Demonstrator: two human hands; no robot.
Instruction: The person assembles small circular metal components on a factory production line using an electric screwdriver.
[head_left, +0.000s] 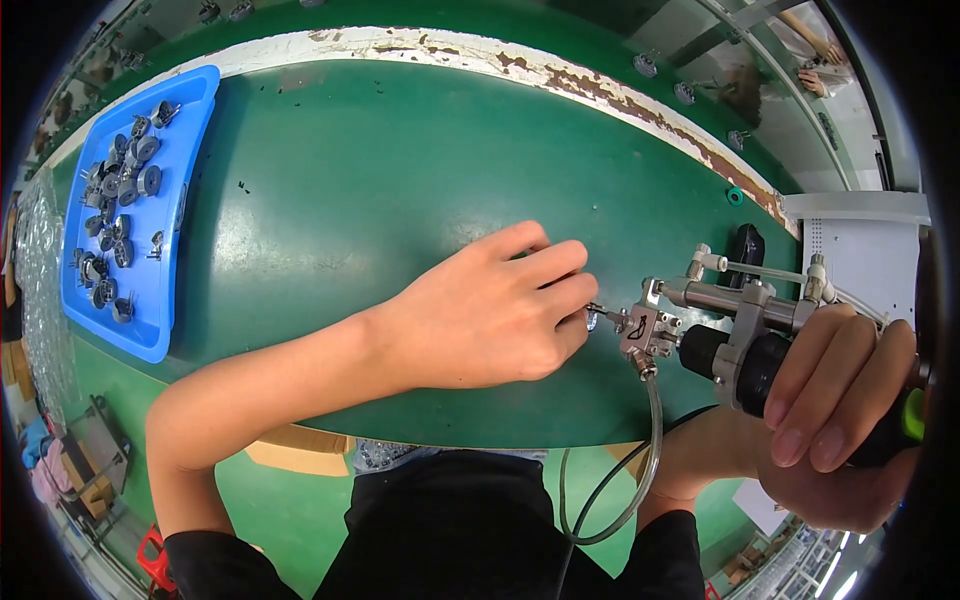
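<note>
My left hand (495, 315) is over the green bench, its fingers curled and closed. A small shiny bit (592, 318) shows past the fingertips. The rest of whatever is in them is hidden. On the right, my right hand (835, 400) wraps round the black body of a pneumatic dispensing tool (750, 360). A metal valve block (650, 330) sits at the tool's front, and its thin nozzle points left, at my left fingertips. Whether the nozzle touches anything there I cannot tell. From under the block a clear hose (655, 430) loops down past the bench edge.
A blue tray (190, 190) at the left holds several small round grey parts with pins (125, 185). Crumpled clear plastic wrap (45, 280) lies beyond it. A worn white ledge (420, 42) borders the far side. A green ring (735, 196) and a black object (746, 250) lie at right. Another person's hands (820, 65) show top right.
</note>
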